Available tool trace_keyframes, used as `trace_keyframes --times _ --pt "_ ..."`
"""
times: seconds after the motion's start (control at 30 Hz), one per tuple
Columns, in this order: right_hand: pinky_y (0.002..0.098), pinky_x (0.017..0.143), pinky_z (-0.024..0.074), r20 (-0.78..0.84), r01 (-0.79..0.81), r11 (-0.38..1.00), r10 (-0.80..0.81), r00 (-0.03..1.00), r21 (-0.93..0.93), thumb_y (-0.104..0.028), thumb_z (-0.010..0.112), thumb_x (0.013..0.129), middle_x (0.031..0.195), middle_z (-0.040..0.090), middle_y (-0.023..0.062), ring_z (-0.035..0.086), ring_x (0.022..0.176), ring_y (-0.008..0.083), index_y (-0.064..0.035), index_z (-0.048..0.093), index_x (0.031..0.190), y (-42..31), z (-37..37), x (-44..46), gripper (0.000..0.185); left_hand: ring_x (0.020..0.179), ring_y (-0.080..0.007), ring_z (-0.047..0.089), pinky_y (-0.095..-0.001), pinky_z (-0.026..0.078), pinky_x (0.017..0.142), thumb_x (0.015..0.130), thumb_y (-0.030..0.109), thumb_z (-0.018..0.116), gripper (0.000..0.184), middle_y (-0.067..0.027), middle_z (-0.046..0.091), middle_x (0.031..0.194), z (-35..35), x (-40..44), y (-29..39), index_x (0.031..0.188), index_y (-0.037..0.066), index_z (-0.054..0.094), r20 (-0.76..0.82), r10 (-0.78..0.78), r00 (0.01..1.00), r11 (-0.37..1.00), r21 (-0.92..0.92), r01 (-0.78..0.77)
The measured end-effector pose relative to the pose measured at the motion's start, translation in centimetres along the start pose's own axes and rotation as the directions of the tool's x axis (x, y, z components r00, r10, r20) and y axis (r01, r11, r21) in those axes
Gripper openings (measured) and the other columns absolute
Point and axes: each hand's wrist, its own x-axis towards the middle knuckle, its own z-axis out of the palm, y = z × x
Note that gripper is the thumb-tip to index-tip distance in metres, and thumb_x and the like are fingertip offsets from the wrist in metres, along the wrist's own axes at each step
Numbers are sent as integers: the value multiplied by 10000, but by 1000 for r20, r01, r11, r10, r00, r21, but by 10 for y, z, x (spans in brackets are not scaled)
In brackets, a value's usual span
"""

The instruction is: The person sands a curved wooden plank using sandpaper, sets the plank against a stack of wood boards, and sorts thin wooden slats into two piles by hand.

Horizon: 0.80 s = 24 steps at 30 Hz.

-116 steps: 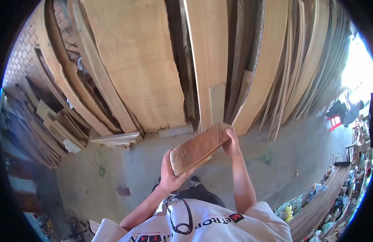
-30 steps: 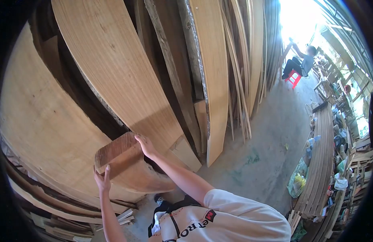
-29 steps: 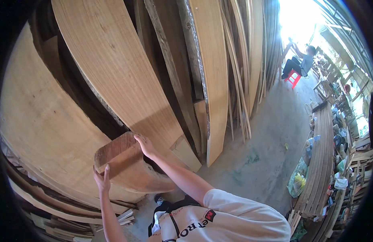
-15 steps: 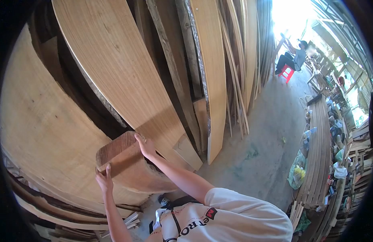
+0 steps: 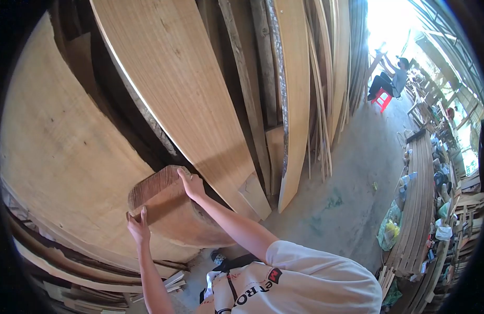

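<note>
A thick reddish-brown wooden slab slants up from near my body, its rough sawn end facing up. My left hand grips the near left corner of that end, thumb on top. At the opposite corner my right hand is closed on the edge, with its thumb over the rim. The fingers under the slab are partly hidden. Behind it lies a wide pale wooden plank, and a long smooth board leans just beyond my right hand.
More leaning boards and thin strips stand along the wall. Grey concrete floor runs to the right. There, stacked planks lie beside plastic bags. Far off, a person sits on a red stool.
The view has shifted slightly, so the boards and floor appear further right. Both hands keep their grip on the slab, whose upper end appears a little more tilted.
</note>
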Motion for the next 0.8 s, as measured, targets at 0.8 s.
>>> trace_keyframes --times 0.8 --pt "445 881 522 21 30 994 -28 999 -103 -729 500 921 942 690 301 684 945 408 140 652 1077 -10 -13 -17 896 1081 -468 599 -497 465 902 1017 429 586 682 -344 581 1188 -8 2 -7 1370 -135 440 2 49 999 997 63 -49"
